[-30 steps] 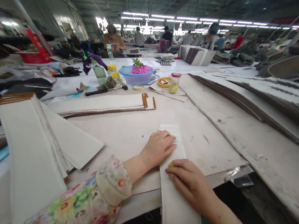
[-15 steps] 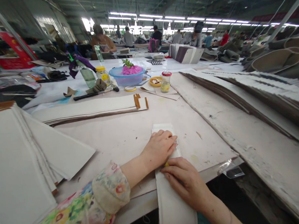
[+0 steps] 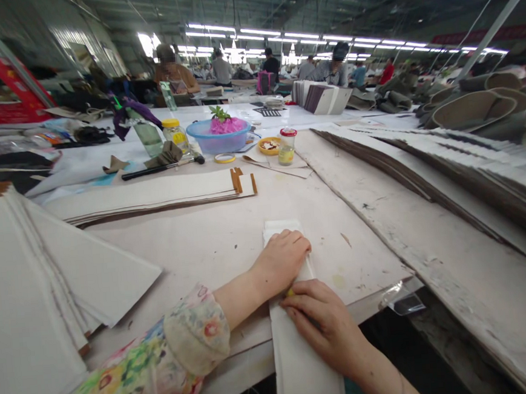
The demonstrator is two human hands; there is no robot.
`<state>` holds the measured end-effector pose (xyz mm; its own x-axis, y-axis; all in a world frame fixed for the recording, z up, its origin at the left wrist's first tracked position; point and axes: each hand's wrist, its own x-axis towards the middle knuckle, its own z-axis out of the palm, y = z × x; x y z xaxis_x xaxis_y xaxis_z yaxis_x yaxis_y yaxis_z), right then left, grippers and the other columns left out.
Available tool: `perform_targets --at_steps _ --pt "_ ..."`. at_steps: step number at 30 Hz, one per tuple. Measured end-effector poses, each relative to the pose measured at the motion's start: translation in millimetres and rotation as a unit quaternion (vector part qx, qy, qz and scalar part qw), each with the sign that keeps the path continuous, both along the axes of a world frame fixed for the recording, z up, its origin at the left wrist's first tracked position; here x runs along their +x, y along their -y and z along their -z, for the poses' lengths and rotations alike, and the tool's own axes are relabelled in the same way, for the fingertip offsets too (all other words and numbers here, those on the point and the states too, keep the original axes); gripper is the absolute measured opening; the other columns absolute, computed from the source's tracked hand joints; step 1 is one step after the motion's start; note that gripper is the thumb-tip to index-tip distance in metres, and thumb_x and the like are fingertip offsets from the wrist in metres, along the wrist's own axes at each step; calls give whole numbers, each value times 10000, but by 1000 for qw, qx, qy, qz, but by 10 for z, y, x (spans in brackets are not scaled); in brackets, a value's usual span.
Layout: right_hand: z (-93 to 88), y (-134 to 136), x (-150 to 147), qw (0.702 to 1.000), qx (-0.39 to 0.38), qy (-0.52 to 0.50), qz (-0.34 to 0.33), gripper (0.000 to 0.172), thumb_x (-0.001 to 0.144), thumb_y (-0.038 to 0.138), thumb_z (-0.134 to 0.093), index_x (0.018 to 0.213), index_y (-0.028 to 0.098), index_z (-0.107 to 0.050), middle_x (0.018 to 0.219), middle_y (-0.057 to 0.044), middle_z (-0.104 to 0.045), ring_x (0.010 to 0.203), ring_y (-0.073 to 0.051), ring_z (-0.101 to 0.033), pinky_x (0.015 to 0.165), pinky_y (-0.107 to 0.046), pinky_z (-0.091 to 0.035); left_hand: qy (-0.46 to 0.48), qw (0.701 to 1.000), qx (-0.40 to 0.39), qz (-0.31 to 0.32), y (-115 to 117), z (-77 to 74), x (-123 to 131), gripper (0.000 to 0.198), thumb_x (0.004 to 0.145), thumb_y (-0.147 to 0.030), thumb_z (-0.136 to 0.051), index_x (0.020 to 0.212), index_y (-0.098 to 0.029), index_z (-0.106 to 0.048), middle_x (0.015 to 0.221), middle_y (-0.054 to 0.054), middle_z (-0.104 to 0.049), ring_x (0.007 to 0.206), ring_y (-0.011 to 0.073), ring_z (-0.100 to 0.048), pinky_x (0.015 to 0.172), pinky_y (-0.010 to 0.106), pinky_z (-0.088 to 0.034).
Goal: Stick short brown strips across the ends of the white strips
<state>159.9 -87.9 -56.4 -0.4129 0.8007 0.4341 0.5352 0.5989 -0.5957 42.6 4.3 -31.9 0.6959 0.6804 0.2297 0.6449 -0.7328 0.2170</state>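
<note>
A long white strip (image 3: pixel 299 358), seemingly of leather or coated fabric and several layers thick, runs from the table over its front edge towards me. My left hand (image 3: pixel 289 257) lies across its far part, fingers bent together and gripping it at the right edge. Just nearer, my right hand (image 3: pixel 320 314) is closed over the strip with fingers pinched. A small yellow object (image 3: pixel 290 292) peeks out at those fingertips; most of it is hidden, so its kind cannot be told.
Stacked white panels (image 3: pixel 19 283) lie at left, with brown-ended strips (image 3: pixel 153 193) behind. Further back are a blue basin (image 3: pixel 217 138), a red-lidded jar (image 3: pixel 287 146), an orange dish (image 3: pixel 269 146) and a black-handled brush (image 3: pixel 158 169). Dark-edged sheets (image 3: pixel 407 173) lie right; people work beyond.
The left fingers have drawn closer together at the strip's right edge. My right hand keeps its pinch near the same spot. The whole view has shifted slightly.
</note>
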Motion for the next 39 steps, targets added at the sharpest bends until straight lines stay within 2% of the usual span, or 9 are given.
perform_targets --at_steps 4,8,11,14,18,21,27,32,39 --pt "1 -9 -3 1000 -1 -7 -3 179 841 170 -449 936 211 -595 900 -65 -593 862 -179 -543 747 -332 -474 4 999 -21 24 32 -89 -41 196 903 -216 -327 897 -171 -518 880 33 -599 824 166 -537 761 297 -400" --pt "15 -6 3 1000 -3 5 0 195 838 161 -449 962 210 -591 925 -68 -583 872 -183 -537 754 -338 -469 13 995 -95 -9 -11 -166 -156 268 893 -382 -333 982 -201 -510 815 21 -632 760 186 -579 645 273 -407" --pt "25 2 6 1000 -2 6 9 192 833 161 -453 952 206 -597 927 -68 -577 877 -183 -533 766 -343 -466 -4 985 -171 -28 -89 -247 -296 422 866 -516 -284 885 -198 -561 746 24 -633 691 192 -576 594 264 -392" --pt "23 7 3 1000 -4 0 12 195 833 162 -453 955 211 -597 927 -68 -578 877 -183 -533 771 -344 -466 15 969 -243 -33 -169 -329 -429 540 874 -529 -194 804 -173 -595 775 36 -638 725 179 -570 649 258 -400" --pt "6 6 -3 1000 -4 -3 10 199 834 162 -451 964 213 -594 922 -68 -580 868 -185 -539 753 -339 -471 23 953 -303 0 -212 -323 -468 360 838 -435 -381 899 -164 -609 874 24 -642 790 166 -568 697 239 -412" --pt "1 3 -5 1000 -4 -1 8 199 835 158 -451 966 209 -593 921 -69 -580 872 -185 -533 757 -345 -466 25 958 -286 12 -195 -234 -371 300 753 -307 -530 1007 -158 -584 995 40 -619 872 177 -560 766 253 -416" --pt "10 4 -6 1000 -3 2 6 202 838 159 -447 972 208 -590 927 -68 -581 867 -183 -533 760 -352 -464 42 975 -217 26 -140 -117 -182 328 735 -166 -536 1061 -147 -573 1043 59 -567 970 175 -520 868 258 -398" --pt "8 4 -4 1000 -3 -5 2 198 829 140 -456 963 206 -588 920 -62 -579 867 -181 -528 752 -342 -456 30 983 -181 30 -85 -85 -175 301 766 -145 -523 1063 -152 -571 1038 61 -548 1002 184 -491 904 281 -381" --pt "10 -3 -4 1000 -17 -3 3 179 831 142 -458 940 196 -590 918 -56 -576 872 -173 -519 770 -338 -441 -4 994 -101 52 -16 -48 -166 248 824 -155 -474 1052 -172 -571 988 45 -547 936 174 -486 845 289 -403"
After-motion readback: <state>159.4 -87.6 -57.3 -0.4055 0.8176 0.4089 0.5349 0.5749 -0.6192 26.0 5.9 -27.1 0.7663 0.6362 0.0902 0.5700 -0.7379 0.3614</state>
